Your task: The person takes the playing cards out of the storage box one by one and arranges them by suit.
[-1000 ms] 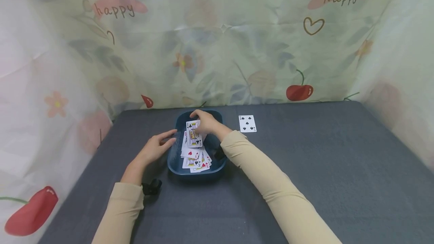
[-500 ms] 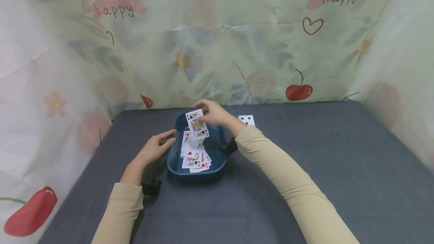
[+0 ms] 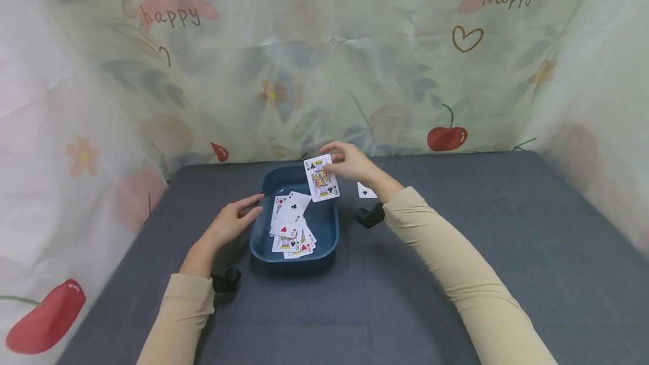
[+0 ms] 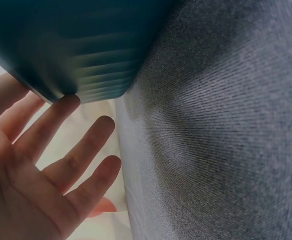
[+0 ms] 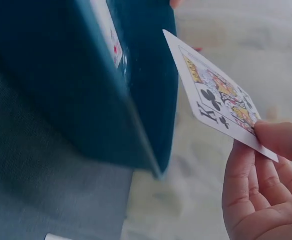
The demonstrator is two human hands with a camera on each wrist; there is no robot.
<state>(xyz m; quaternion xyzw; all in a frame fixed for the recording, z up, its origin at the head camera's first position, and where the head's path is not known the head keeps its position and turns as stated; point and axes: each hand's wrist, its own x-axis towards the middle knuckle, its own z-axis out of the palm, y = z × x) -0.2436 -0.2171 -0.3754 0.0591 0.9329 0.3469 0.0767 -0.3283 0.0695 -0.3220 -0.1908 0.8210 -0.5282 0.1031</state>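
My right hand (image 3: 353,163) pinches a king of clubs playing card (image 3: 321,178) between thumb and fingers, just above the right rim of a dark blue plastic basin (image 3: 332,244). In the right wrist view the king card (image 5: 220,95) faces the camera, its near edge under the thumb (image 5: 280,140). At the basin's left rim rests my left hand (image 3: 230,223), its fingers extended. The left wrist view has those fingers (image 4: 96,132) spread, with some touching the rim. Inside the basin lies a loose pile of face-up cards (image 3: 291,224), a club card on top.
A spade card (image 3: 366,190) lies on the grey cloth-covered table (image 3: 456,230) right of the basin, partly hidden by my right forearm. A patterned curtain (image 3: 334,72) hangs along the table's back edge and sides. Each wrist wears a black device (image 3: 371,216).
My right hand has lifted the king of clubs off the pile and carried it up and rightward to the basin's right rim. A club card beneath is uncovered. My left hand stays put.
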